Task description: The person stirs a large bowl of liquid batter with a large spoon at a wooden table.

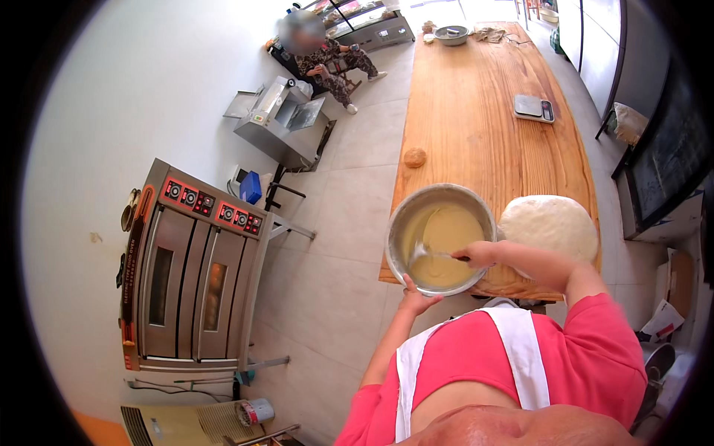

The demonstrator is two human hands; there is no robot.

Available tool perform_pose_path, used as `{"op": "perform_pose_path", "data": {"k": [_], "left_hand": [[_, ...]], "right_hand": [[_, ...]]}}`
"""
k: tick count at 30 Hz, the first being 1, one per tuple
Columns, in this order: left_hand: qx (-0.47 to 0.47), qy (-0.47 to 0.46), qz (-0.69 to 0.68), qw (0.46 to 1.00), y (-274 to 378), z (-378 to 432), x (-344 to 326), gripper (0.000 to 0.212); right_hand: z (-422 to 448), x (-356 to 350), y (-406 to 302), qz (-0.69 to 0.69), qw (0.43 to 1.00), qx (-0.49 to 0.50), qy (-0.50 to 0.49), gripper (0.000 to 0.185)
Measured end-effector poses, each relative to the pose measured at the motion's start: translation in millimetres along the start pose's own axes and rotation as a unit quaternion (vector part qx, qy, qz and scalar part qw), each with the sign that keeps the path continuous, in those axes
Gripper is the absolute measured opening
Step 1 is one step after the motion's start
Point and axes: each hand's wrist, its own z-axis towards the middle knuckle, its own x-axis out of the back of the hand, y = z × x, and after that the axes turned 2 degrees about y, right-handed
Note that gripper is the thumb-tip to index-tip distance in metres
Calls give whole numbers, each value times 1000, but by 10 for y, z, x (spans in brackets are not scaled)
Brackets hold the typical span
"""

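Note:
A large metal mixing bowl (392, 253) stands at the near left end of the wooden table, holding a pale yellow batter (452, 226). My right hand (481, 254) grips the dark handle of a metal ladle (422, 252), whose head dips into the batter. At the bowl's near left rim, my left hand (419, 301) steadies it with the fingers against the outer wall. Right of the bowl lies a big smooth mass of white dough (549, 226), partly covered by my right forearm.
On the wooden table (463, 111) are a round brown bun (414, 158), a kitchen scale (534, 108), a grey basin (452, 36) and a cloth (490, 35). An electric deck oven (189, 279) and a dough sheeter (284, 122) stand left. A person (334, 67) sits beyond.

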Motion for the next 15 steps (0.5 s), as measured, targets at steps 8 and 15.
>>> {"op": "perform_pose_path", "data": {"k": [8, 15], "left_hand": [[5, 12, -9, 1000, 58, -91, 42, 125], [-33, 8, 17, 999, -32, 1, -6, 121]], "right_hand": [[-670, 715, -312, -314, 944, -93, 45, 46], [-90, 204, -473, -353, 933, 37, 53, 41]]}}
